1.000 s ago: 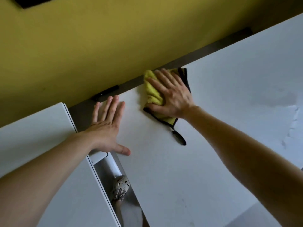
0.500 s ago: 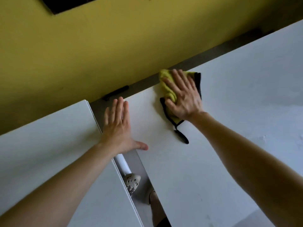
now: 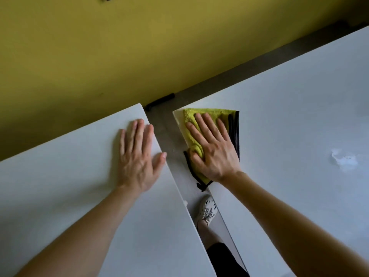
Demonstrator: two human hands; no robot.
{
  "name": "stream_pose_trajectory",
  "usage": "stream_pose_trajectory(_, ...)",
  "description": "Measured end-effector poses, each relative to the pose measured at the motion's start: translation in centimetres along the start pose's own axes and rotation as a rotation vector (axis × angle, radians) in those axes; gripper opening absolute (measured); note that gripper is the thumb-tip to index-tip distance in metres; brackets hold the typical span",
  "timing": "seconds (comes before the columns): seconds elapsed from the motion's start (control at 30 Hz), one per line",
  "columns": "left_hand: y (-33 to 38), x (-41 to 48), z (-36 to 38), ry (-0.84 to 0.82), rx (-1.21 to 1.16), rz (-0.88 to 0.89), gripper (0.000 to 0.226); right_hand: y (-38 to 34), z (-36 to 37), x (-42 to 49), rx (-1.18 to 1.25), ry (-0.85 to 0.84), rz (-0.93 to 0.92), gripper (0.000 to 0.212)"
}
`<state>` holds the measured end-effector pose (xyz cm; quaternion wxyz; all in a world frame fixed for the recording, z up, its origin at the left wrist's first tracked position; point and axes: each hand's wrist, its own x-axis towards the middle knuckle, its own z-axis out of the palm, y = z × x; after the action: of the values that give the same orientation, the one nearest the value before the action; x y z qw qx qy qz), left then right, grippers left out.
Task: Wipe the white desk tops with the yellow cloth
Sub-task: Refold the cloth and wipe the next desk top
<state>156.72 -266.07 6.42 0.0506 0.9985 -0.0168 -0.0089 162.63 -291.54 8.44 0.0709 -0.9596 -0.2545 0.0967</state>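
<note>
Yellow cloth (image 3: 211,113), fuzzy and folded, lies under the flat right hand (image 3: 214,154).

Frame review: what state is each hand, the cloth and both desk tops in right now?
Yellow cloth with dark edging: folded, lying at the far left corner of the right white desk top.
Right hand: flat, fingers straight, pressing the cloth.
Left hand: flat, resting on the left white desk top.
Right desk top: pale smeared patch at right.
White perforated shoe: on the floor between the desks.
</note>
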Motion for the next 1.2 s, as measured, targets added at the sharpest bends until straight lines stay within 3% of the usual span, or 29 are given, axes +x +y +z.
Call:
stream_pose_trajectory(0.1, -0.2, -0.4, 0.5, 0.060, -0.034, 0.014, 0.087, -0.7, 0.7, -3.7, 0.013, -0.011, 0.030, 0.079)
stream_pose_trajectory(0.3, -0.5, -0.2, 1.1, 0.103, -0.048, 0.010, 0.085, -3.3, 0.8, 7.4, 0.014, 0.062, 0.168, 0.083)
stream_pose_trajectory(0.5, -0.4, -0.4, 1.1, 0.107, -0.049, 0.014, 0.085, -2.5, 1.9, -6.1, 0.042, 0.041, 0.070, 0.082)
stream_pose_trajectory(0.77, -0.6, -0.3, 1.4, 0.144, -0.055, 0.029, 0.084, -4.1, 2.1, 6.1, 0.013, 0.104, 0.166, 0.088)
stream_pose_trajectory(0.97, -0.3, -0.1, 0.8, 0.079, -0.007, 0.014, 0.086, -1.8, 2.6, -2.6, 0.078, 0.148, 0.065, 0.078)
stream_pose_trajectory(1.2, -0.4, 0.0, 0.7, 0.037, -0.037, 0.029, 0.087, -1.8, 2.4, -2.9, 0.092, 0.126, 0.086, 0.074)
